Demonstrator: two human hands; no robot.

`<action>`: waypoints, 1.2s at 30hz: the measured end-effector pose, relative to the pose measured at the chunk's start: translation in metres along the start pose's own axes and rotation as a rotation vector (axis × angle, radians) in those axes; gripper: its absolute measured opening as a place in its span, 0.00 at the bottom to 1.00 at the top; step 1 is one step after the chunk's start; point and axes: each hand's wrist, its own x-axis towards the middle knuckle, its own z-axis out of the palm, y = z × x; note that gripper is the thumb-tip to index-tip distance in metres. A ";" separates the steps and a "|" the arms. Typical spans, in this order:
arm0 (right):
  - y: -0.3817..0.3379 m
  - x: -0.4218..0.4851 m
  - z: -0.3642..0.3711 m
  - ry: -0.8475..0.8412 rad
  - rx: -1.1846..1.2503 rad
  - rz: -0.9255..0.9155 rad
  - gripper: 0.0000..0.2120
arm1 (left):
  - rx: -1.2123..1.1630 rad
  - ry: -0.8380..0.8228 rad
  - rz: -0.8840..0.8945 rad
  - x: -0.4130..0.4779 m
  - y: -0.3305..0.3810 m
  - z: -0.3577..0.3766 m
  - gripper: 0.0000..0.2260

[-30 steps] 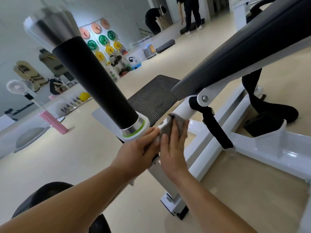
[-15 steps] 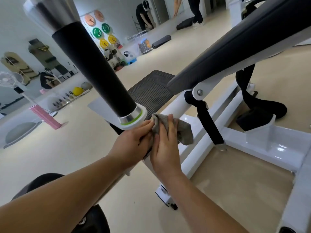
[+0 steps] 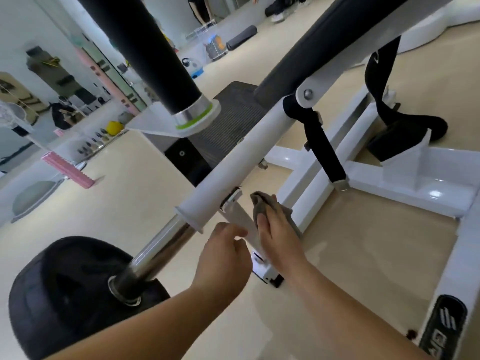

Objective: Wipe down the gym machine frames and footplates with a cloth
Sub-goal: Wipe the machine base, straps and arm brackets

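Note:
A white gym machine frame fills the view, with a round white tube (image 3: 233,175) running down to a chrome bar and a slanted white strut (image 3: 240,219) beneath it. My right hand (image 3: 278,229) presses a grey cloth (image 3: 261,206) flat against the right side of that strut. My left hand (image 3: 223,255) hovers just left of the strut with fingers loosely curled, holding nothing. A black ribbed footplate (image 3: 231,120) lies beyond the tube.
A black weight plate (image 3: 65,294) sits on the chrome bar at lower left. A black padded roller (image 3: 153,48) and a dark pad (image 3: 337,35) hang overhead. Black straps (image 3: 324,152) drape over the white base rails (image 3: 415,183). People stand at the far wall.
My view has dropped lower. My right hand slid the cloth down from the tube near the roller base to the strut below. My left hand came off the frame and followed down.

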 end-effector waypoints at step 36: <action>0.153 -0.018 0.131 0.139 -0.028 0.131 0.34 | -0.428 0.180 -0.614 0.033 -0.092 0.104 0.23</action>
